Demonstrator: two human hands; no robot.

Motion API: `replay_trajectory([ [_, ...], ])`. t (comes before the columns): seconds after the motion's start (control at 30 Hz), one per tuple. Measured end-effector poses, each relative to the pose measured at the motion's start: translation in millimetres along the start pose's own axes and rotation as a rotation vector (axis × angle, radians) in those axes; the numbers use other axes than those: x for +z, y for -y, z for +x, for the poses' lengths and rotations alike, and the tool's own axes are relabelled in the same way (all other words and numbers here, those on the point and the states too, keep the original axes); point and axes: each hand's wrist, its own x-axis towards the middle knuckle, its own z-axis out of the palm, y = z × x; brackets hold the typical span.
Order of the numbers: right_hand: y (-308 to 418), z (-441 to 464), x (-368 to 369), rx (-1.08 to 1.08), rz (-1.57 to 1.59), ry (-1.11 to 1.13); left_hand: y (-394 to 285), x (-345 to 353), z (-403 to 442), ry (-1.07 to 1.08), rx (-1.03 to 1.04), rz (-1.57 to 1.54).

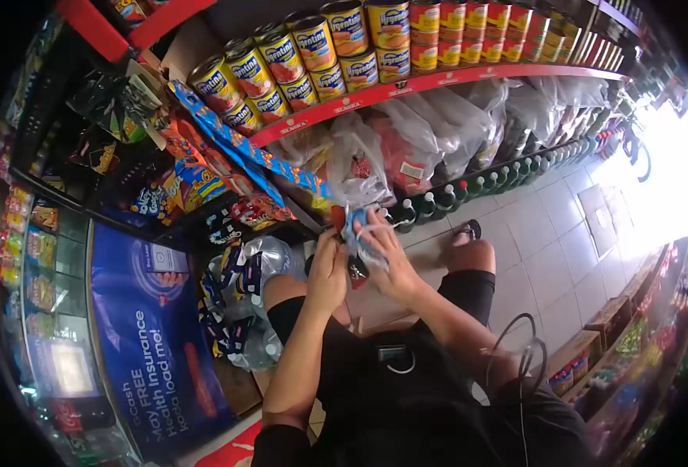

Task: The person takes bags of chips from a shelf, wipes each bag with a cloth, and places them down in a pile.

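Observation:
My left hand (pixel 328 272) is closed, its fingertips up against a red strip (pixel 337 219) whose kind I cannot make out. My right hand (pixel 387 257) grips a blue and clear plastic packet (pixel 353 226) just beside it, and the two hands nearly touch. Below the fingers a small dark red packet (pixel 358 274) shows in part. Hanging strips of blue snack packets (pixel 262 156) reach down from the shelf end close to my hands. Beyond my fingertips sits a clear plastic bag (pixel 357 163) with red contents.
A red-edged shelf (pixel 437 80) carries stacked yellow cans (pixel 313 47). Green bottles (pixel 476 187) line the tiled floor (pixel 531 226). Clear plastic bottles (pixel 266 257) stand left of my knee, near a blue poster (pixel 149 335). A cable (pixel 524 362) loops by my right arm.

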Motion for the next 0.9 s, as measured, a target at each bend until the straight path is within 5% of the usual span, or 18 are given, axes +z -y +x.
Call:
replay_trajectory([
  [0.03, -1, 4, 0, -0.038, -0.137, -0.003, -1, 1, -4, 0.033, 0.021, -0.031],
  [0.1, -15, 5, 11, 0.257, 0.222, -0.178, -2, 5, -10, 0.094, 0.06, -0.096],
  [0.23, 19, -32, 4, 0.061, 0.007, -0.008, 19, 18, -14, -0.013, -0.036, -0.179],
  [0.37, 46, -31, -1, 0.034, -0.159, 0.142, 25, 13, -28, 0.121, 0.083, -0.172],
  [0.4, 34, -23, 0, -0.008, -0.238, 0.07, 21, 17, -33, 0.117, -0.019, -0.144],
  [0.5, 18, 1, 9, 0.187, -0.173, 0.023, 12, 14, -36, 0.138, 0.032, -0.173],
  [0.63, 52, -16, 21, 0.045, -0.154, 0.078, 32, 3, -38, 0.122, 0.052, -0.086],
  [0.67, 62, -21, 23, 0.036, -0.187, 0.115, 17, -5, -37, 0.177, -0.09, -0.204],
  [0.77, 49, -3, 20, 0.037, -0.22, 0.123, 20, 1, -40, 0.027, 0.134, 0.046],
  [0.8, 40, 7, 23, 0.065, -0.188, 0.112, 22, -2, -43, 0.134, 0.037, -0.018],
  [0.9, 23, 17, 35, 0.056, -0.187, 0.134, 41, 13, -45, 0.004, -0.026, -0.054],
])
